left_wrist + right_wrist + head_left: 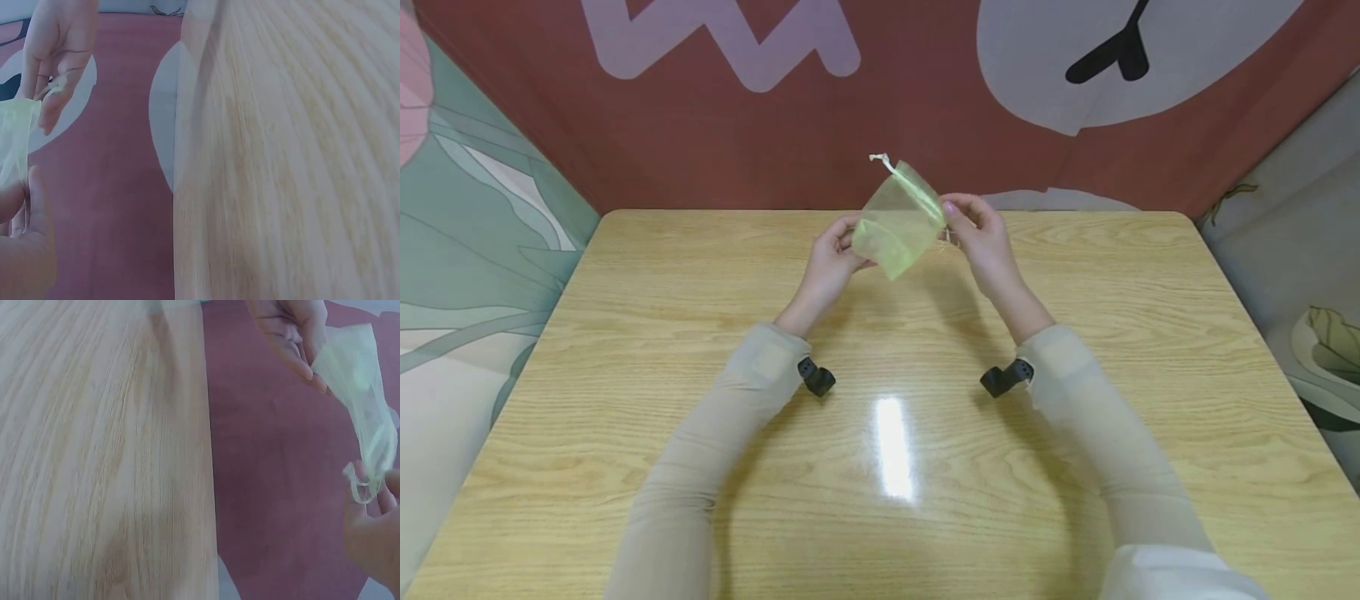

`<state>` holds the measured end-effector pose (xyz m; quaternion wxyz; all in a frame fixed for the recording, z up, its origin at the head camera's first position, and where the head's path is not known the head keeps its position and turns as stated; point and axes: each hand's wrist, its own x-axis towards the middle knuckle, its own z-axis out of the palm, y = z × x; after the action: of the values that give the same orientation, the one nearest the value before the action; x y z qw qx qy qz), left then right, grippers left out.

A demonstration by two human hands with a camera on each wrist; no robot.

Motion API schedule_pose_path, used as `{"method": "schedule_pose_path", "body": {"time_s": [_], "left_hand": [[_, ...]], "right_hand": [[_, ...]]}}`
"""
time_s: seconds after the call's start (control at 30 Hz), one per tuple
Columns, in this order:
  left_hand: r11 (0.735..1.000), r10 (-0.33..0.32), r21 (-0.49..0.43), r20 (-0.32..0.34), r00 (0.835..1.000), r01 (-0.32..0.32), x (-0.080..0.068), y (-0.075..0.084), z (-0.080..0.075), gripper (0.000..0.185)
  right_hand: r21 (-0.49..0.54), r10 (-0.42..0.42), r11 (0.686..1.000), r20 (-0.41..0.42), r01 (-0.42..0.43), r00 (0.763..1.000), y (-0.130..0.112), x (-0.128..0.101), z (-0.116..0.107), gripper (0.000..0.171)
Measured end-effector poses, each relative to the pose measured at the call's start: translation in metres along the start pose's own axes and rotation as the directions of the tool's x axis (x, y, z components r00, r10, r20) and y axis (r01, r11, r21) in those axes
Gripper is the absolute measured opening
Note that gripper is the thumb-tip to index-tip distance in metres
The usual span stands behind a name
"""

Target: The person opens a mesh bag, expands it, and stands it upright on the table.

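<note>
A sheer yellow-green drawstring pouch (897, 218) is held up over the far part of the table, tilted, its gathered band towards the upper right. One white cord end (882, 158) sticks out at the top. My left hand (829, 265) pinches the pouch's lower left corner, some fingers hidden behind the cloth. At the other side my right hand (987, 242) grips the end of the gathered band between thumb and fingers. In the right wrist view a loop of cord (357, 484) hangs beside the right hand's fingers. The pouch looks thin and flat.
Below the hands lies a wood-grain table (700, 350), its far edge against a red printed backdrop (737, 150). Patterned cloth (482, 217) hangs at the left, more at the right. A small black camera (817, 377) sits on each wrist.
</note>
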<state>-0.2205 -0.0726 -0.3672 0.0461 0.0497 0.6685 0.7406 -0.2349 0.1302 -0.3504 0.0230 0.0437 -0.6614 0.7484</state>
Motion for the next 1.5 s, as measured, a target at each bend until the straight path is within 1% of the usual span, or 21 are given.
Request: {"method": "schedule_pose_path", "body": {"time_s": [0.07,0.1,0.17,0.2,0.27,0.37,0.53,0.67,0.77,0.87,0.93,1.03,1.1,1.17,1.23,1.3,1.33,1.37,1.4,1.43,1.5], "left_hand": [[0.999,0.006,0.034,-0.005,1.000,-0.005,0.000,0.000,0.000,0.038],[0.998,0.013,0.066,-0.009,1.000,-0.013,0.000,-0.001,-0.001,0.039],[0.988,0.046,0.146,-0.016,0.999,-0.043,0.001,-0.002,-0.002,0.042],[0.979,0.069,0.196,-0.020,0.997,-0.064,0.001,-0.003,-0.003,0.045],[0.947,0.119,0.302,-0.022,0.993,-0.106,0.000,-0.004,-0.004,0.049],[0.886,0.195,0.431,-0.011,0.981,-0.172,-0.002,-0.005,-0.006,0.050],[0.805,0.287,0.539,0.013,0.958,-0.249,-0.005,-0.005,-0.007,0.041],[0.760,0.325,0.589,0.019,0.946,-0.273,-0.006,-0.005,-0.008,0.035],[0.746,0.346,0.599,0.022,0.938,-0.289,-0.006,-0.006,-0.009,0.032],[0.747,0.353,0.593,0.026,0.935,-0.299,-0.005,-0.006,-0.010,0.032],[0.751,0.338,0.594,0.030,0.941,-0.289,-0.005,-0.006,-0.010,0.033],[0.780,0.295,0.570,0.030,0.955,-0.259,-0.005,-0.005,-0.012,0.038],[0.800,0.256,0.558,0.015,0.967,-0.220,-0.004,-0.005,-0.013,0.041],[0.823,0.227,0.536,-0.011,0.974,-0.187,-0.003,-0.005,-0.015,0.043],[0.841,0.219,0.515,-0.042,0.975,-0.167,-0.002,-0.004,-0.016,0.042],[0.840,0.238,0.514,-0.062,0.969,-0.173,-0.002,-0.003,-0.016,0.040],[0.833,0.256,0.521,-0.062,0.965,-0.187,-0.002,-0.002,-0.015,0.039],[0.816,0.279,0.539,-0.055,0.959,-0.206,-0.002,-0.001,-0.015,0.038],[0.791,0.307,0.566,-0.038,0.951,-0.233,-0.003,0.000,-0.014,0.037],[0.758,0.337,0.597,-0.014,0.941,-0.262,-0.004,0.001,-0.013,0.035],[0.676,0.394,0.661,0.051,0.918,-0.327,-0.004,0.003,-0.012,0.034]], "right_hand": [[-0.001,0.025,1.000,0.013,-0.025,1.000,-0.001,0.000,-0.002,0.007],[0.001,0.035,0.999,0.016,-0.035,0.999,-0.001,0.001,-0.003,0.007],[-0.008,0.041,0.999,0.014,-0.041,0.999,-0.001,0.001,-0.004,0.008],[-0.011,0.042,0.999,0.008,-0.042,0.999,-0.001,0.002,-0.005,0.007],[-0.024,0.035,0.999,-0.017,-0.036,0.999,-0.001,0.003,-0.006,0.006],[-0.027,0.023,0.999,-0.057,-0.024,0.998,-0.002,0.004,-0.008,0.010],[-0.032,0.021,0.999,-0.089,-0.024,0.996,-0.004,0.005,-0.009,0.015],[-0.038,0.019,0.999,-0.079,-0.022,0.997,-0.004,0.006,-0.011,0.014],[-0.043,0.018,0.999,-0.076,-0.021,0.997,-0.005,0.006,-0.012,0.015],[-0.054,0.026,0.998,-0.077,-0.030,0.997,-0.006,0.006,-0.012,0.016],[-0.061,0.030,0.998,-0.074,-0.035,0.997,-0.007,0.006,-0.012,0.017],[-0.100,0.032,0.994,-0.070,-0.039,0.997,-0.007,0.005,-0.012,0.018],[-0.139,0.025,0.990,-0.074,-0.035,0.997,-0.007,0.005,-0.012,0.020],[-0.188,0.007,0.982,-0.075,-0.021,0.997,-0.007,0.005,-0.011,0.021],[-0.249,-0.024,0.969,-0.077,0.004,0.997,-0.006,0.004,-0.011,0.023],[-0.308,-0.063,0.951,-0.073,0.037,0.995,-0.004,0.004,-0.010,0.023],[-0.342,-0.083,0.938,-0.067,0.056,0.994,-0.003,0.004,-0.009,0.023],[-0.375,-0.102,0.924,-0.057,0.074,0.993,-0.002,0.003,-0.009,0.023],[-0.410,-0.119,0.908,-0.049,0.089,0.992,-0.001,0.002,-0.008,0.023],[-0.441,-0.136,0.891,-0.037,0.106,0.990,0.000,0.001,-0.008,0.024],[-0.488,-0.168,0.861,-0.008,0.143,0.986,0.003,-0.001,-0.007,0.024]]}}
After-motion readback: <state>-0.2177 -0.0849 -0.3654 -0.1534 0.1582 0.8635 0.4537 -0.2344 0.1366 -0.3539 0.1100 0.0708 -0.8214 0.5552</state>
